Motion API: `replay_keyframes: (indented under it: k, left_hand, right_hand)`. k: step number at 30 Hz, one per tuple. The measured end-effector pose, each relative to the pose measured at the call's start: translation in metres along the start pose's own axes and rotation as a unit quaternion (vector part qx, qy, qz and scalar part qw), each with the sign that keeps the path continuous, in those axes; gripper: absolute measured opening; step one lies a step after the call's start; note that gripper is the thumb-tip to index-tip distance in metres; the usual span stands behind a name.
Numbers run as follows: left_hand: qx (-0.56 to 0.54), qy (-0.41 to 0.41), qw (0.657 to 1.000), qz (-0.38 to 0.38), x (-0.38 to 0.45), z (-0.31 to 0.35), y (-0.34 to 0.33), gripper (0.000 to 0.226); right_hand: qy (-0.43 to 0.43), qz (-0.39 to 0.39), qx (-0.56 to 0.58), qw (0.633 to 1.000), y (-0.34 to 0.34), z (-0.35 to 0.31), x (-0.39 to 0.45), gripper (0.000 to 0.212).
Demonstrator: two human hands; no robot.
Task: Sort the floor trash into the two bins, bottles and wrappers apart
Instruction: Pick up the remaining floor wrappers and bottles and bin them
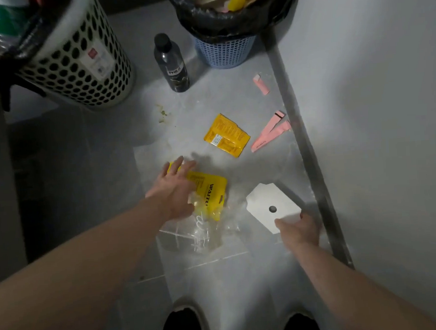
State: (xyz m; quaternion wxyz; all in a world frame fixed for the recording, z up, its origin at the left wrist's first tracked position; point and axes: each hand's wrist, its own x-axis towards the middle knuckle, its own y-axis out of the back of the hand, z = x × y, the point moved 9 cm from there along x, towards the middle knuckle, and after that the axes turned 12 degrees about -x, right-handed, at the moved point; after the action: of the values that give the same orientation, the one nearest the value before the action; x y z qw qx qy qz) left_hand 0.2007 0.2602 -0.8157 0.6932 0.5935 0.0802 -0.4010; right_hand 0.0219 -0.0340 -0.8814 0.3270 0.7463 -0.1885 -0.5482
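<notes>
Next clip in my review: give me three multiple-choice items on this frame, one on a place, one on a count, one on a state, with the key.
1. Where does the dark bottle stand?
A. Between the two bins
B. Inside the blue bin
C. By the shoes

2. How many yellow wrappers lie on the floor?
A. One
B. Two
C. Four

3. What is the left hand doing?
A. Hanging idle
B. Gripping the bottle
C. Lying with spread fingers on a yellow wrapper

Key:
1 A, it stands upright on the floor between the white bin and the blue bin.
2 B, one lies alone, the other is under the left hand.
3 C, its fingers are straight and spread over that wrapper.
</notes>
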Motion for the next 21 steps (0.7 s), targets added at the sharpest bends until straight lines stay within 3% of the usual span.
replay_keyframes:
  k: [2, 5, 12, 17, 19, 21]
  left_hand:
    - [0.03, 0.02, 0.999, -0.027, 0.016, -0.005, -0.011, 0.04]
    - [0.017, 0.043, 0.999, -0.001, 0.022, -0.011, -0.018, 0.05]
    - [-0.082, 0.133, 0.986, 0.066, -0.008, -0.03, -0.017, 0.038]
    - [-0.184, 0.126, 0.972, 0.073, -0.007, -0.056, -0.024, 0.05]
    - [-0.207, 0.118, 0.967, 0.086, -0.005, -0.061, -0.021, 0.042]
    - [-0.222, 0.111, 0.964, 0.1, -0.008, -0.066, -0.016, 0.033]
  right_hand:
    - [0.008, -0.021, 0.006, 1.0, -0.005, -0.005, 0.007, 0.054]
    - [0.043, -0.024, 0.025, 0.998, 0.011, -0.023, 0.01, 0.044]
    - [0.208, -0.042, 0.059, 0.975, 0.063, -0.14, 0.004, 0.039]
    - [0.152, -0.014, 0.124, 0.981, 0.028, -0.211, 0.046, 0.06]
    - [0.083, 0.016, 0.135, 0.987, 0.008, -0.22, 0.047, 0.079]
    - [0.017, 0.059, 0.076, 0.995, -0.005, -0.221, 0.042, 0.099]
